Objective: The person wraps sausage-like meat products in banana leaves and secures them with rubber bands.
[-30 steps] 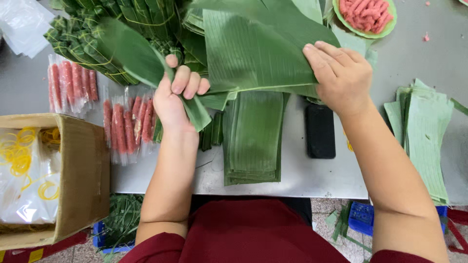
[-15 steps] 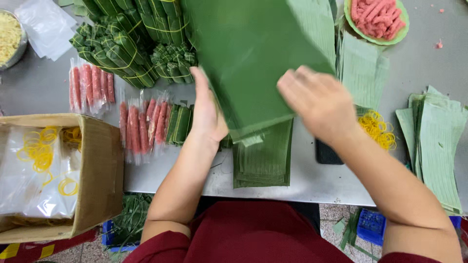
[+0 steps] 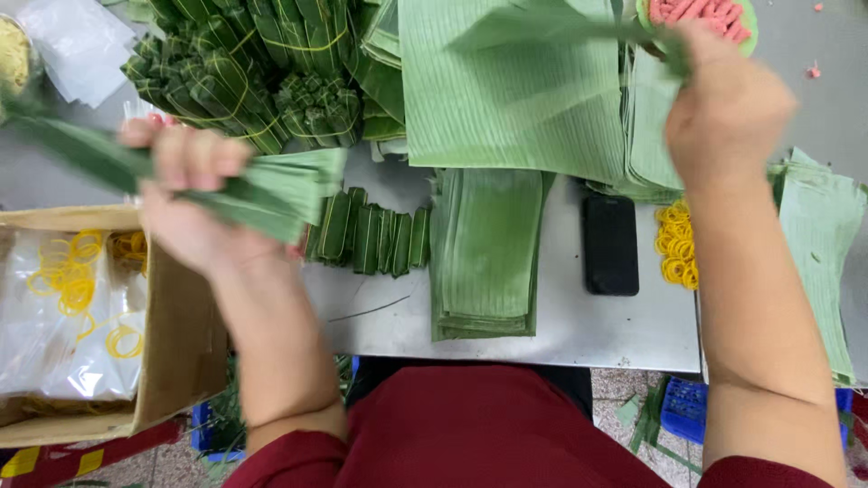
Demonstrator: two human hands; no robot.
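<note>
Pulling apart, my left hand now grips one folded leaf strip and my right hand another leaf, both lifted off the tabletop.

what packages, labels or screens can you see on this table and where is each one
Cardboard box: left edge, brown, open, holding clear bags and yellow rubber bands.
Phone: centre-right, flat black rectangle, screen dark.
Clear plastic bags: top left, crumpled, see-through.

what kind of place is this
Probably a small food-wrapping workshop. A metal worktable carries stacks of cut banana leaves, a heap of tied leaf parcels, loose yellow rubber bands and a dish of pink sausage pieces.
</note>
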